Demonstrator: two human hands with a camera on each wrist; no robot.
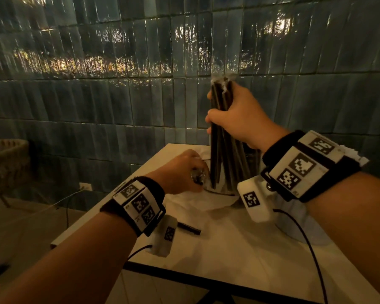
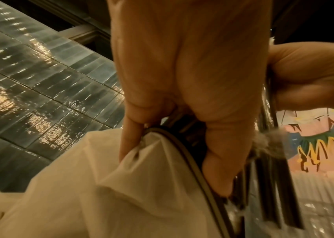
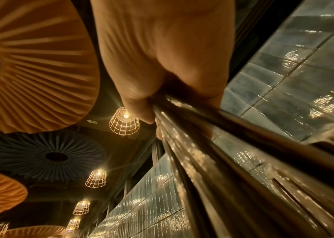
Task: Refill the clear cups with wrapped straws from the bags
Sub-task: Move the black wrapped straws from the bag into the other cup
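Observation:
A bundle of dark wrapped straws [image 1: 223, 154] stands upright, its lower ends inside a clear cup [image 1: 225, 190] on the table. My right hand [image 1: 219, 113] grips the bundle near its top, where clear wrapper ends stick out. In the right wrist view the right hand [image 3: 155, 116] is curled round the glossy straws [image 3: 223, 153]. My left hand [image 1: 199, 174] is low and to the left of the bundle, at the cup. From the left wrist, the left hand [image 2: 172, 169] curls over a dark curved rim beside a white bag [image 2: 121, 193], with the straws [image 2: 274, 185] just to the right.
The white bag [image 1: 195, 200] lies crumpled under the cup on a pale table [image 1: 228, 255]. One short dark straw piece [image 1: 189, 228] lies near the left wrist. A pale round object [image 1: 298, 229] sits under my right wrist. A tiled wall stands close behind; a wicker chair [image 1: 7, 159] is far left.

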